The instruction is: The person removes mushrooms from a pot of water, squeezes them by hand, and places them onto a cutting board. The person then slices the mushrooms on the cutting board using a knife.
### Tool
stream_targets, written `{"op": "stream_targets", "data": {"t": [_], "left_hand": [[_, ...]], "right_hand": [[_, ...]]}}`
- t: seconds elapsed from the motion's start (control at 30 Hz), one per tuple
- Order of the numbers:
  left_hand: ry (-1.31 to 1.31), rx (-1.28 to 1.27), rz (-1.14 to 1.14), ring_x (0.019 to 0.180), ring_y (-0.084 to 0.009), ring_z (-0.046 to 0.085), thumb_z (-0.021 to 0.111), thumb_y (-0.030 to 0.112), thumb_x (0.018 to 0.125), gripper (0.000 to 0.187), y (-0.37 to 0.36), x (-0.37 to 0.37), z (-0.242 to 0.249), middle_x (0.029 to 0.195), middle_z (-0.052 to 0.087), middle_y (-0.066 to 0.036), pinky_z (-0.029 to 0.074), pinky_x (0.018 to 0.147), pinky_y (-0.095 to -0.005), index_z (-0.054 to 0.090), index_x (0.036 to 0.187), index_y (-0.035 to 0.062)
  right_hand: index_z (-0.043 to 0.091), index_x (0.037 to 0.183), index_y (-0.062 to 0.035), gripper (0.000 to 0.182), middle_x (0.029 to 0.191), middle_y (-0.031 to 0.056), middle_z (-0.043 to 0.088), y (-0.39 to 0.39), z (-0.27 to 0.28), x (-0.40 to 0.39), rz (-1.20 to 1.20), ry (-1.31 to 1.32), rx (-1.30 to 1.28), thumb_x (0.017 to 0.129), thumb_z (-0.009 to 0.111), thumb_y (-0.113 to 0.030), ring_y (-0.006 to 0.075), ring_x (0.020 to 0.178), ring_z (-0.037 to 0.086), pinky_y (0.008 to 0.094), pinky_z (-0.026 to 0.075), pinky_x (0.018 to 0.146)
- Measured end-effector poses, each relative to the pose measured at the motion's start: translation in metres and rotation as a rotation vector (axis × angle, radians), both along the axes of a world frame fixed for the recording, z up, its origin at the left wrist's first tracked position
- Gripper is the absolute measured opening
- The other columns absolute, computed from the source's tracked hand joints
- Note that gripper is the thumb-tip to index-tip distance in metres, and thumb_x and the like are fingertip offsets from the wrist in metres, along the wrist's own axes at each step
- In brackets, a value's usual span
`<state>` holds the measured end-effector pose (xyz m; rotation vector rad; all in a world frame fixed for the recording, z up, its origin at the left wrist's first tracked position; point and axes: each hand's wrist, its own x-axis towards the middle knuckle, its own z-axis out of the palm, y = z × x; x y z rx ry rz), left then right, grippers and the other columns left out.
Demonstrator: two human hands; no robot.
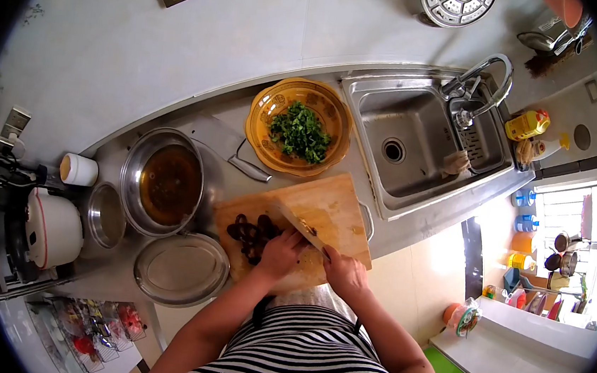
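A wooden cutting board point(342, 212) lies at the counter's front edge. My right hand point(346, 272) is closed round the handle of a knife point(302, 226), whose blade points up and left over the board. Close to the blade, my left hand point(282, 254) rests with bent fingers on dark brown food pieces point(249, 233); what its fingertips press on is hidden. Small bits stick to the blade. Behind the board, a yellow-brown bowl point(262, 116) holds chopped greens point(301, 133).
A cleaver point(249, 168) lies left of the bowl. Further left are a steel basin point(129, 172) with brown liquid, a smaller steel bowl point(106, 216), an oval steel plate point(181, 268) and a white cooker point(55, 229). A sink point(407, 125) with a faucet is at right.
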<state>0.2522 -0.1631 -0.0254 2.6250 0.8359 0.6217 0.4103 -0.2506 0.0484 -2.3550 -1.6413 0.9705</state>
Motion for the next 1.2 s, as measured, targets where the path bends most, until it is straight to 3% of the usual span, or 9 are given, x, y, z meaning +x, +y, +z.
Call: {"op": "stream_targets", "data": {"t": [0.2,0.33,0.4,0.6,0.8,1.0,1.1,1.2], "left_hand": [[-0.026,0.023,0.020,0.094,-0.0228,0.061,0.070,0.014,0.070,0.026,0.001,0.000,-0.001,0.103,0.063,-0.004,0.054,0.073,-0.0314,0.069,0.095,0.0087],[0.002,-0.048,0.015,0.094,-0.0228,0.061,0.070,0.013,0.070,0.027,0.000,0.000,0.000,0.104,0.063,-0.004,0.054,0.072,-0.0312,0.068,0.097,0.0088],[-0.026,-0.016,0.018,0.094,-0.0235,0.061,0.070,0.013,0.070,0.027,0.001,0.000,-0.001,0.104,0.063,-0.004,0.054,0.072,-0.0317,0.068,0.097,0.0087],[-0.070,0.023,0.032,0.094,-0.0236,0.061,0.069,0.014,0.070,0.027,-0.001,0.000,-0.004,0.104,0.063,-0.004,0.054,0.072,-0.0316,0.068,0.097,0.0088],[-0.051,-0.011,0.011,0.095,-0.0245,0.061,0.068,0.014,0.072,0.029,-0.001,-0.001,-0.007,0.107,0.062,-0.004,0.054,0.073,-0.0322,0.068,0.100,0.0088],[-0.066,-0.010,0.031,0.094,-0.0236,0.061,0.067,0.014,0.074,0.026,-0.005,-0.003,-0.014,0.103,0.064,-0.004,0.054,0.072,-0.0315,0.068,0.100,0.0092],[-0.050,-0.021,0.016,0.096,-0.0244,0.061,0.067,0.014,0.074,0.026,-0.005,-0.006,-0.012,0.104,0.063,-0.005,0.054,0.072,-0.0317,0.067,0.100,0.0091],[-0.064,-0.017,0.016,0.097,-0.0243,0.061,0.065,0.013,0.076,0.025,-0.004,-0.005,-0.007,0.105,0.063,-0.005,0.054,0.072,-0.0325,0.067,0.100,0.0076]], "right_hand": [[0.059,0.111,-0.0154,0.025,0.079,0.0173,0.066,-0.008,0.033,0.003,-0.019,-0.048,-0.231,0.090,0.051,-0.028,0.0363,0.074,0.064,0.0471,0.050,0.068],[0.056,0.110,-0.0166,0.026,0.083,0.0188,0.066,0.004,0.003,-0.001,-0.032,-0.009,-0.177,0.091,0.046,-0.031,0.0379,0.077,0.064,0.0495,0.050,0.071],[0.056,0.111,-0.0168,0.027,0.084,0.0192,0.066,0.004,0.002,-0.001,-0.046,0.047,-0.028,0.092,0.044,-0.032,0.0390,0.079,0.064,0.0493,0.050,0.072],[0.057,0.111,-0.0156,0.028,0.085,0.0197,0.066,-0.007,0.035,0.002,-0.032,-0.009,-0.261,0.092,0.045,-0.032,0.0385,0.079,0.064,0.0494,0.050,0.072],[0.058,0.112,-0.0168,0.029,0.086,0.0189,0.067,0.005,0.005,-0.002,-0.050,0.049,-0.068,0.093,0.043,-0.034,0.0397,0.081,0.064,0.0494,0.049,0.073],[0.057,0.114,-0.0176,0.030,0.088,0.0197,0.066,-0.003,0.031,0.001,-0.054,0.003,-0.266,0.093,0.045,-0.034,0.0386,0.083,0.064,0.0492,0.049,0.075],[0.061,0.111,-0.0161,0.029,0.083,0.0196,0.066,0.004,0.000,-0.007,-0.059,-0.003,-0.074,0.092,0.048,-0.034,0.0396,0.080,0.063,0.0489,0.050,0.072],[0.061,0.111,-0.0160,0.029,0.084,0.0197,0.066,0.002,0.003,-0.002,-0.103,0.035,-0.125,0.092,0.048,-0.033,0.0399,0.081,0.063,0.0492,0.049,0.073]]}}
